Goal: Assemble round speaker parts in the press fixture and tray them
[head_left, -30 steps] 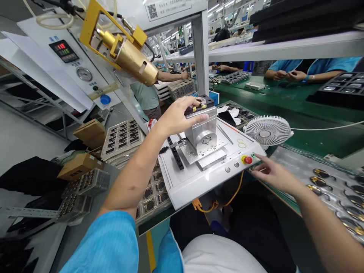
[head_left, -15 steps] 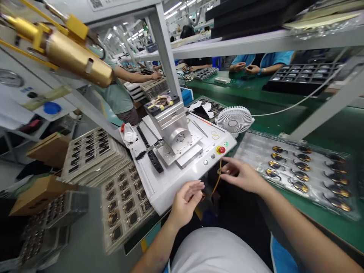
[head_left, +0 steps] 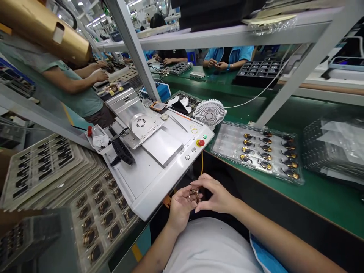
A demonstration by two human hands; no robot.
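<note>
My left hand [head_left: 181, 207] is low in front of my lap, its fingers closed around a small copper-coloured ring-shaped case [head_left: 193, 196]. The ring is tilted, and part of its rim is covered by fingers. My right hand [head_left: 216, 195] curves in from the right, thumb and forefinger apart in a C shape around the ring's right side. Its forefinger reaches the left fingertips; I cannot tell whether it touches the ring. Just beyond the hands is the white machine base [head_left: 153, 187], with a metal fixture [head_left: 142, 127] on it.
A red stop button [head_left: 201, 142] sits at the base's corner, near a white fan [head_left: 209, 113] and tweezers [head_left: 179, 124]. To the right lies a clear tray [head_left: 227, 141] of round parts with black tails. Trays of round cases [head_left: 106, 218] lie left. Co-workers sit beyond.
My right hand has moved from beside the yellow cable to my left hand. The ring now shows clearly in the left fingers. The view has swung right, and the fixture sits farther back on the base.
</note>
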